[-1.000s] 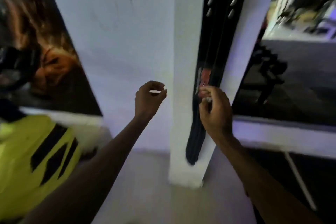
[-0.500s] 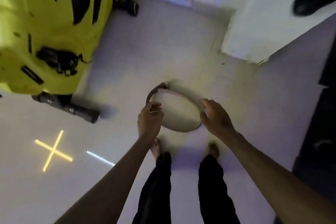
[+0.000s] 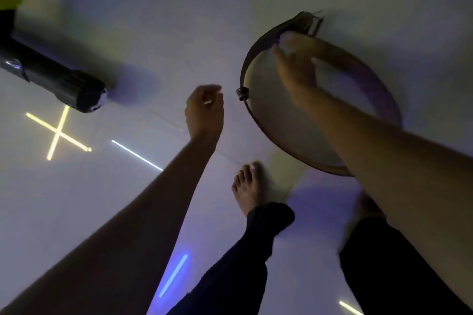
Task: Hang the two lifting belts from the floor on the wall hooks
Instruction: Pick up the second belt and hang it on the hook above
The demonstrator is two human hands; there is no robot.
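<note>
The dark leather lifting belt curled into a ring [image 3: 258,120] lies on the pale glossy floor [image 3: 153,20], just ahead of the bare feet. Right hand [image 3: 297,64] is down on its upper rim, fingers curled there — blurred, so the grip cannot be told. Left hand [image 3: 204,110] hovers beside it, loosely curled, holding nothing. Black cylinder [image 3: 53,79] lies well left.

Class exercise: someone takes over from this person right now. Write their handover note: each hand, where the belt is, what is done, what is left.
Right hand: reaching onto the top edge of the coiled lifting belt on the floor; blurred, so a closed grip is unconfirmed.
Left hand: loosely curled beside the belt, not touching it.
Done: nothing visible here; no hooks or second belt in view.
Left: lift this belt and hang it.
</note>
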